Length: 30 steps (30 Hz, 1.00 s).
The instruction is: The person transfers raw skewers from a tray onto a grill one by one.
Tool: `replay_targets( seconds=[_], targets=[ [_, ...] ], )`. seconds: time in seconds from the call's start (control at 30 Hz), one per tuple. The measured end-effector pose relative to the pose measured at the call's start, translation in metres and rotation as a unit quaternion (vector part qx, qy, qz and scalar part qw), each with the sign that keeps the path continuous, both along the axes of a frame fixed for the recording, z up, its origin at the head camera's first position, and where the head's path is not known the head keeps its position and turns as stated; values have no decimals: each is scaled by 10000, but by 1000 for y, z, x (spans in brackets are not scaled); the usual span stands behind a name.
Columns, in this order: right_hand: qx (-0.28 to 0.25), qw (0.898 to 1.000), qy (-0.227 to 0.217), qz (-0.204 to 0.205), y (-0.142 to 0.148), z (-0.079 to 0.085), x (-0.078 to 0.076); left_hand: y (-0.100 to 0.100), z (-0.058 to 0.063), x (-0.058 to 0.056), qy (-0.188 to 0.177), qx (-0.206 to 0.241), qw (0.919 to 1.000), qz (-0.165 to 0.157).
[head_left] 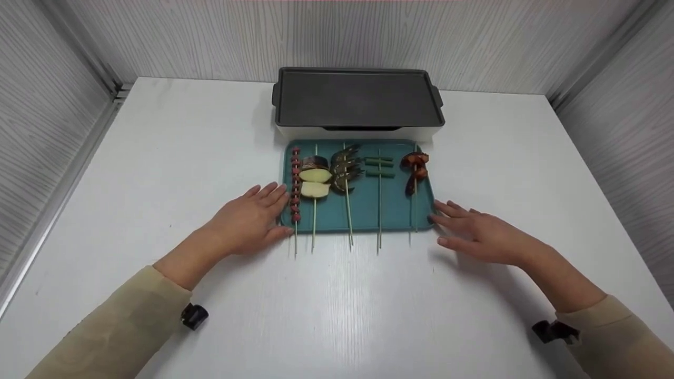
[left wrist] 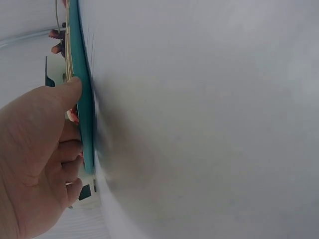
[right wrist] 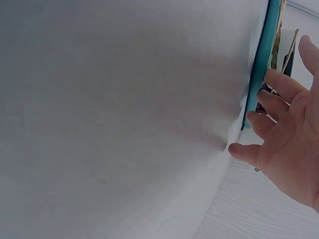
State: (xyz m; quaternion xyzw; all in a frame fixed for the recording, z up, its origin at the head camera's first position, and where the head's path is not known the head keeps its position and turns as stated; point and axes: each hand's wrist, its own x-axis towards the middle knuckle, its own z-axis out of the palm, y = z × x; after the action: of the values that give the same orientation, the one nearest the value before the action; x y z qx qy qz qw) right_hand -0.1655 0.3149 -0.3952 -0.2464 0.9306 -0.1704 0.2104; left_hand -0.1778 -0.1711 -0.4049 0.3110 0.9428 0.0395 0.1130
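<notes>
Head view, table: a white table (head_left: 347, 316) seen from above, with pale wood-grain panels (head_left: 368, 31) behind and at both sides.
Head view, tray: a blue-green rectangular tray (head_left: 363, 216) lies flat on the table, between the hands, just in front of a dark griddle (head_left: 360, 97) with a white base.
Head view, skewers: from left to right, small red pieces (head_left: 296, 184); pale thick slices (head_left: 315, 190) below a browner one; dark shrimp-like pieces (head_left: 345, 168); short green lengths (head_left: 379, 162); glossy red-brown pieces (head_left: 416, 160). Most sticks poke past the near rim.
Head view, left hand: the left hand (head_left: 250, 221) is unclenched, laid against the tray's left edge, thumb at the near corner.
Head view, right hand: the right hand (head_left: 482, 234) has its fingers extended, fingertips at the tray's right edge, thumb apart.
Left wrist view: the thumb overlaps the tray's rim; the other fingers sit alongside, slightly bent.
Right wrist view: the fingers are spread, some overlapping the rim, the little finger beyond the tray's corner.
</notes>
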Motion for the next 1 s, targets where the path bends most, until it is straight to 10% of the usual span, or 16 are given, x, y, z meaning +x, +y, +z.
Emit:
replay_targets(
  seconds=[0.67, 0.8, 1.0],
  targets=[
    [-1264, 9854, 235, -1120, -20, 9, 1, -3, 0, -2, -238, 33, 9997, -31],
    [-1990, 9636, -74, -1785, -32, 13, 0, -2, -1, -2, -237, 23, 9997, -33],
    [-3248, 8919, -1316, -2860, -46, 16, -1, 0, -1, -3, -269, -8, 9996, -33]
  ],
)
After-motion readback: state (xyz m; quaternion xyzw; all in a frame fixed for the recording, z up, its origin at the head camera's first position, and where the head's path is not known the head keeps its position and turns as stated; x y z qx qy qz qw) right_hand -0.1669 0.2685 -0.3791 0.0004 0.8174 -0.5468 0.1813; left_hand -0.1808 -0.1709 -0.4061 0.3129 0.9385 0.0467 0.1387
